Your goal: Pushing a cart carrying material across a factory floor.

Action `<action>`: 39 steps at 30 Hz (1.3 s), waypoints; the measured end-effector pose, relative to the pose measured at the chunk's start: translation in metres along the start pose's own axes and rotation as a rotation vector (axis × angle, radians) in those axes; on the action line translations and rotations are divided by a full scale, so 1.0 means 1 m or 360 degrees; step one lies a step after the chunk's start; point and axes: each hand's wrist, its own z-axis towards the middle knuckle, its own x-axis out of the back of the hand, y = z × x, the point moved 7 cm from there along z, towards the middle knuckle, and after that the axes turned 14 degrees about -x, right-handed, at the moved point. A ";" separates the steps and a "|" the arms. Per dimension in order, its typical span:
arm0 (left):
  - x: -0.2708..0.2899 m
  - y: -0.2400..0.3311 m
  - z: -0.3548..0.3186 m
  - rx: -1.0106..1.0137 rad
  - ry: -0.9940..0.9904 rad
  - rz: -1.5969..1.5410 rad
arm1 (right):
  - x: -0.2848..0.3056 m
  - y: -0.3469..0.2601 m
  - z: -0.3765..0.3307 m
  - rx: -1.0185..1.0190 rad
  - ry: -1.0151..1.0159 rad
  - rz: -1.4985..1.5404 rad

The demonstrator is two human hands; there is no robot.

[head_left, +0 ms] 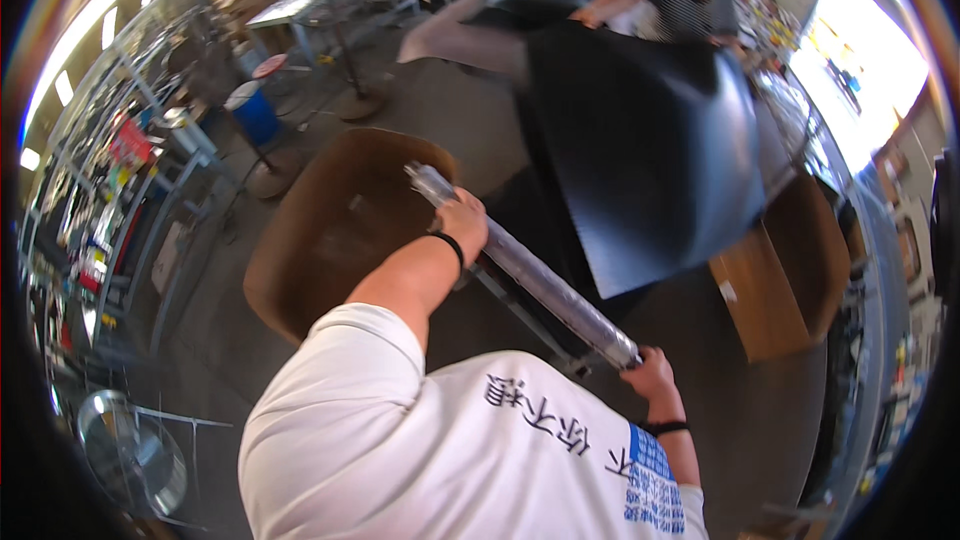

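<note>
A long silver roller [550,285] lies slantwise in front of me, from upper left to lower right. Close to its far end, my left hand [464,220] is wrapped around it. At the near right end, my right hand [650,370] grips the tip; some of its fingers are hidden. A short metal shaft sticks out of the far end. Just beyond the roller hangs a large glossy black sheet [645,155], its lower edge apart from my right hand. A person [680,0] across from me has hands at the sheet's far edge.
An open cardboard box [285,250] stands left of the roller, and another cardboard box [765,295] stands at the right. A metal frame bar [520,315] runs under the roller. Farther left are a blue bin [253,115], cluttered shelves [110,230] and a round metal fan [130,450].
</note>
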 end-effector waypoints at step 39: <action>-0.001 -0.004 0.002 0.0026 -0.0318 -0.0113 | 0.005 -0.003 -0.001 -0.0094 -0.0081 0.0081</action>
